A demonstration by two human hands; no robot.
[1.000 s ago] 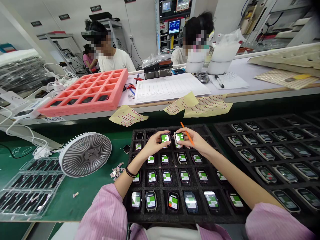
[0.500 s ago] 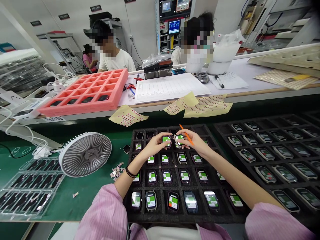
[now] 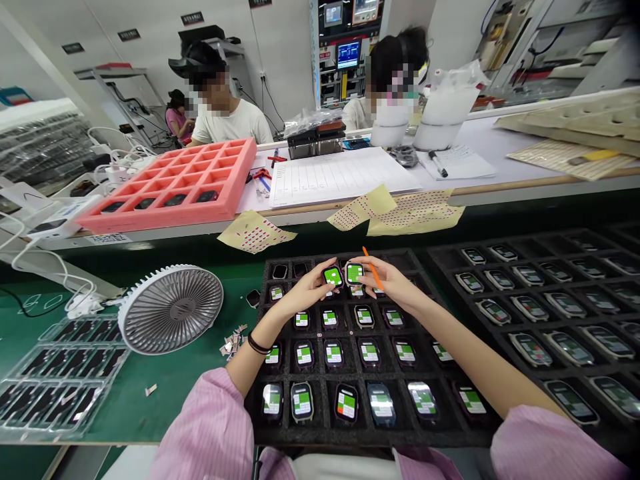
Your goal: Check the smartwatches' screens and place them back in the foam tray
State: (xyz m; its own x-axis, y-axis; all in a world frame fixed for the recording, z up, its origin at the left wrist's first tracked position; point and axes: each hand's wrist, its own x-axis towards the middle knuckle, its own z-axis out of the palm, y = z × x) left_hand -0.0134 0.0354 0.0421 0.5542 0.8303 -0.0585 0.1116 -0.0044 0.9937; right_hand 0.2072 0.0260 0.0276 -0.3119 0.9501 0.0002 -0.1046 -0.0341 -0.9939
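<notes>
In the head view, the left hand clamps the left watch, its long axis tilted toward the right hand. That hand pinches the right watch just beside it, with an orange stick pointing far. Both hands are close together above the black tray's far rows.

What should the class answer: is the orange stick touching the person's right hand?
Touching: the head view shows the orange stick held in the right hand, its lower end lying on the hand with no gap.
</notes>
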